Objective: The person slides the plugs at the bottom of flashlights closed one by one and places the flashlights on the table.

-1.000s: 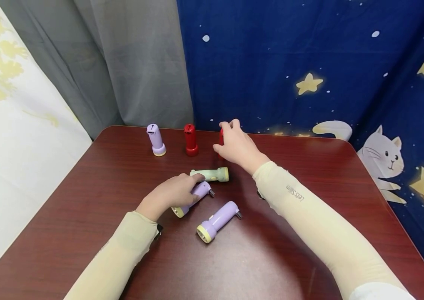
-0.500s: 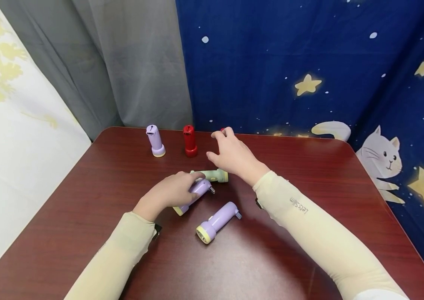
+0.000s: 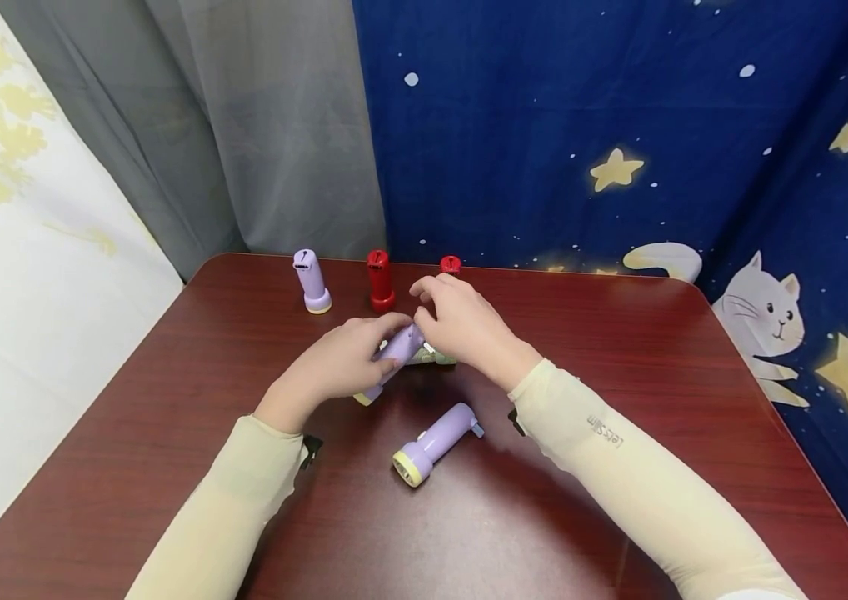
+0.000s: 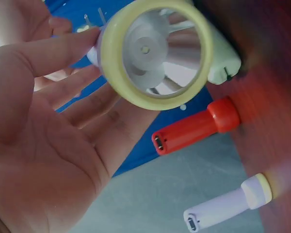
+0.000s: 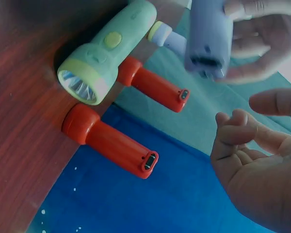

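My left hand point(image 3: 337, 358) grips a purple flashlight point(image 3: 401, 343) between thumb and fingers, lifted off the table and tilted. In the left wrist view, the yellow-rimmed lens end of this flashlight faces the camera. Close to its plug end is my right hand point(image 3: 465, 325); the right wrist view shows a gap between them and nothing in the loosely bent fingers point(image 5: 233, 141). Below the hands lies a pale green flashlight point(image 5: 102, 48), partly hidden in the head view. Another purple flashlight point(image 3: 435, 446) lies nearer the front, its metal prongs out.
Along the back of the brown table point(image 3: 169, 400) stand a purple flashlight point(image 3: 311, 283), a red flashlight point(image 3: 380, 279) and a second red flashlight point(image 3: 451, 265), the last mostly behind my right hand. Grey and blue curtains point(image 3: 499, 125) hang behind the table.
My left hand has raised the purple flashlight from the table, away from the front. The right hand has left the rear red flashlight and come left and nearer, toward the left hand.
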{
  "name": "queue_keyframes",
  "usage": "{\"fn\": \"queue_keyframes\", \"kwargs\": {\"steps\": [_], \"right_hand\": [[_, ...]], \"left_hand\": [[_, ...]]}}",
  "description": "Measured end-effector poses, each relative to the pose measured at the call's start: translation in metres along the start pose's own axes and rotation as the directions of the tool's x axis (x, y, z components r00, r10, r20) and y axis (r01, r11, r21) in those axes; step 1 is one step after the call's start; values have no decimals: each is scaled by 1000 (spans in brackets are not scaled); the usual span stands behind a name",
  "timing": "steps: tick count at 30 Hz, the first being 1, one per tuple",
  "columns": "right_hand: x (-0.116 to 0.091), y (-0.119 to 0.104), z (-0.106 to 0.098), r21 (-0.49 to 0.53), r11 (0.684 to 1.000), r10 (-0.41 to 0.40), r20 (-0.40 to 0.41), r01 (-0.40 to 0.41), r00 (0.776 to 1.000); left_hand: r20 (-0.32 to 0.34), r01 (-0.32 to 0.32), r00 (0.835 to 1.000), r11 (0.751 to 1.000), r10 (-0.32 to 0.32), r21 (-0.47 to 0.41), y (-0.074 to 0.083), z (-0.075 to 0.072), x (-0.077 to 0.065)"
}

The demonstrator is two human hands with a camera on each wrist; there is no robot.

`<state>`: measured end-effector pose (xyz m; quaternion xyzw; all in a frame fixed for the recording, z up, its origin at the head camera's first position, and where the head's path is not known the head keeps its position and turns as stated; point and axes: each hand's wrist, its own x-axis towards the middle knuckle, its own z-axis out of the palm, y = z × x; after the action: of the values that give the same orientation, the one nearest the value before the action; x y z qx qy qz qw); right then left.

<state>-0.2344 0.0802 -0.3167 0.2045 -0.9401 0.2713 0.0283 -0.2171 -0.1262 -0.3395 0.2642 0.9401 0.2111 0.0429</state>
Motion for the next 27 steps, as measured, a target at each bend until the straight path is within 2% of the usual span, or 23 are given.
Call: {"fn": "queue_keyframes", "kwargs": {"steps": [6, 11, 16, 21, 27], "right_hand": [[-12, 0, -3, 102, 994, -28, -47, 33, 998], [-24, 0, -5, 200, 980, 14, -69, 0, 997], [-37, 1, -11, 253, 966, 77, -123, -44, 989], [-56, -4, -24, 366, 927, 144, -156, -78, 977], [-78, -10, -37, 525, 851, 100, -195, 18, 976]], "left_hand": [[-115, -43, 993, 998, 36, -54, 1, -10, -1], [-190, -63, 981, 993, 44, -98, 9, -14, -1], [-240, -115, 968, 984, 81, -134, 26, -19, -2], [-298, -197, 944, 968, 144, -154, 46, -27, -5], [-341, -311, 914, 919, 219, -244, 66, -35, -10]]}}
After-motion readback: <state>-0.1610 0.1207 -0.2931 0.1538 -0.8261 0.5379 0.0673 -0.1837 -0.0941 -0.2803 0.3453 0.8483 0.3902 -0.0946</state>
